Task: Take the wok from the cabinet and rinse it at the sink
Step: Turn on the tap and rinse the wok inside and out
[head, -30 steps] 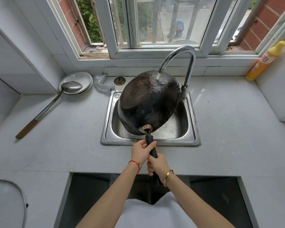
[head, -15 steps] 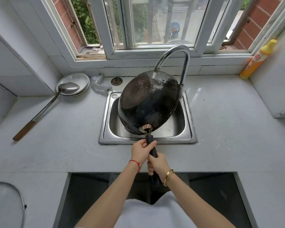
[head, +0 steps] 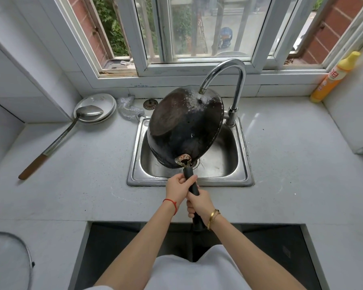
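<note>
The left hand (head: 177, 186) and right hand (head: 199, 203) both grip the handle (head: 190, 182) of the wok (head: 184, 130), held tilted with its underside up over the sink (head: 242, 178), at the tabletop's back edge, under the running tap (head: 224, 74).

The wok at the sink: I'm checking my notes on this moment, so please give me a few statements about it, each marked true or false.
1. Both hands grip the wok's handle. True: the left hand is nearer the wok, the right hand behind it.
2. The wok lies flat in the sink. False: it is tilted, dark underside up.
3. Water from the tap hits the wok. True.
4. The ladle rests in the sink. False: its bowl is on a plate, left of the sink.
5. The yellow bottle lies on its side. False: upright.
</note>
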Available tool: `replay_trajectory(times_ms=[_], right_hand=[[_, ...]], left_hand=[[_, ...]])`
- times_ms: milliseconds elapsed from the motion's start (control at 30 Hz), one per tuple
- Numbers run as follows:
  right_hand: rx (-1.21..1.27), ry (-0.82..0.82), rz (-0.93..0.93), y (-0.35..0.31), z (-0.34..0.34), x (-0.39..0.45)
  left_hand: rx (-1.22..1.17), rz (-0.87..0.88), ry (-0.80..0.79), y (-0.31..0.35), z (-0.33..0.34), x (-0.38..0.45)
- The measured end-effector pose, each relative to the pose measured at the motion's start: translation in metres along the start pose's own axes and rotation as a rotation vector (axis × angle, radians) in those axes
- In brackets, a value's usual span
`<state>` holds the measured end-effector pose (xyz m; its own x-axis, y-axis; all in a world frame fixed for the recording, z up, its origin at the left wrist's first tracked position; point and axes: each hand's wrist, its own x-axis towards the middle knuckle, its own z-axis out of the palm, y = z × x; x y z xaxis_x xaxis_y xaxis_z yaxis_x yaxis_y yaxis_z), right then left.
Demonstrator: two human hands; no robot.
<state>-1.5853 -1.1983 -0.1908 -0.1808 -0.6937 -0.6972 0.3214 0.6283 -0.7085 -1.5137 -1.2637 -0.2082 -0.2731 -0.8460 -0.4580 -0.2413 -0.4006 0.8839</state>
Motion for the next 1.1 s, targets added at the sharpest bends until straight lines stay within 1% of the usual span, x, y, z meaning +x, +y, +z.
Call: replay_trajectory(times_ms=[267, 667, 933, 1100], right_hand=[[-0.001, -0.015, -0.003, -0.002, -0.002, 0.008], [0.003, -0.013, -0.015, -0.009, -0.014, 0.018], [-0.002, -0.006, -0.007, -0.007, -0.012, 0.020], [0.010, -0.002, 0.003, 0.000, -0.007, 0.015]], left_hand=[[-0.064, -0.016, -0.008, 0.002, 0.001, 0.005], [-0.020, -0.006, -0.007, 0.007, 0.011, 0.017], [-0.059, -0.004, -0.011, 0.006, 0.010, 0.016], [-0.024, 0.007, -0.002, -0.001, 0.006, 0.010]])
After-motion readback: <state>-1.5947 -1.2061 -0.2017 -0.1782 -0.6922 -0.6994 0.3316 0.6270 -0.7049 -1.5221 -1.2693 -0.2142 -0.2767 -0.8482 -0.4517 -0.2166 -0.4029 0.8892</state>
